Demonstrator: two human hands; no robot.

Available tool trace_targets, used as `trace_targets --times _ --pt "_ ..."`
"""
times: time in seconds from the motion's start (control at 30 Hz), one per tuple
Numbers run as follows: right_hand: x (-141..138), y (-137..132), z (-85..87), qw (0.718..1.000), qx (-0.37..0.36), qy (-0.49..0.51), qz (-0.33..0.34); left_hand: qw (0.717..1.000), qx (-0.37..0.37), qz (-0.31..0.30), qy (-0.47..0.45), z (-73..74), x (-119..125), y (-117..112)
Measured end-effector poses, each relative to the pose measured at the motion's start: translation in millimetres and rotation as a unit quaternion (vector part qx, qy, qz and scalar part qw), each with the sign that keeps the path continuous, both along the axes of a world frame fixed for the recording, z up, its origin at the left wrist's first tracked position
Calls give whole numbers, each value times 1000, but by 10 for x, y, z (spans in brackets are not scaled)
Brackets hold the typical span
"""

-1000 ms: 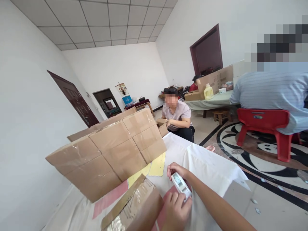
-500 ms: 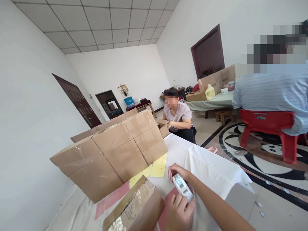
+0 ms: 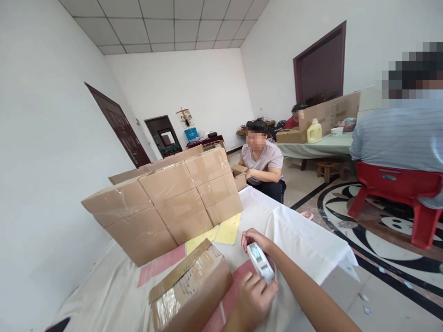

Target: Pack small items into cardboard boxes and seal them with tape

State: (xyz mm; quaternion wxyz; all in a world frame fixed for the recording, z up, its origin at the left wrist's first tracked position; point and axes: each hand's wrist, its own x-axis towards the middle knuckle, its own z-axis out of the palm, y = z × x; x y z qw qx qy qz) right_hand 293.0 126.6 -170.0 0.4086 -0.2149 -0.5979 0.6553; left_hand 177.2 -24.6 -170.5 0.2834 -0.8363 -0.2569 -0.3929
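A small white rectangular case point(image 3: 260, 262) with a bluish window-like patch on top is held between my two hands, tilted above the table. My right hand point(image 3: 255, 240) reaches in from the right, its bent fingers closed around the far end of the case. At the near end, my left hand point(image 3: 254, 295) is closed, with curled fingers against the case; its thumb side is partly blurred. The exact kind of case cannot be made out. Left of my hands lies a taped cardboard box point(image 3: 194, 286), close to my left wrist.
A wall of taped cardboard boxes point(image 3: 176, 198) stands across the table's left side. Yellow sheets point(image 3: 228, 229) and pink patches lie on the white tablecloth point(image 3: 297, 244). A person point(image 3: 265, 159) crouches beyond; another sits on a red stool point(image 3: 398, 180) at right.
The camera view has shifted, so the scene sits further right and the boxes slightly higher. Both hands stay on the white case, which has moved little. Another person in red now shows at the back.
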Motion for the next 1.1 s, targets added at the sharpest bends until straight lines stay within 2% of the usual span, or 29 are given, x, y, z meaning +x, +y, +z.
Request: trace_targets --times 0.23,0.4,0.57,0.73,0.93,1.1 --pt "3 2 2 1000 -2 -8 3 1000 3 -15 -7 -22 -11 8" --pt "3 23 -18 1000 -5 -12 8 1000 -15 2 -10 -58 -44 39" --pt "1 29 -15 1000 -10 -15 9 998 -51 25 -12 -17 -72 23" --pt "8 -2 14 1000 -4 -14 2 999 -31 38 -6 7 -72 -5" --pt "12 0 -2 1000 -2 -11 -3 999 -22 39 -13 -68 -83 15" --pt "1 36 -35 1000 -8 -19 -1 997 -62 43 -7 -54 -67 10"
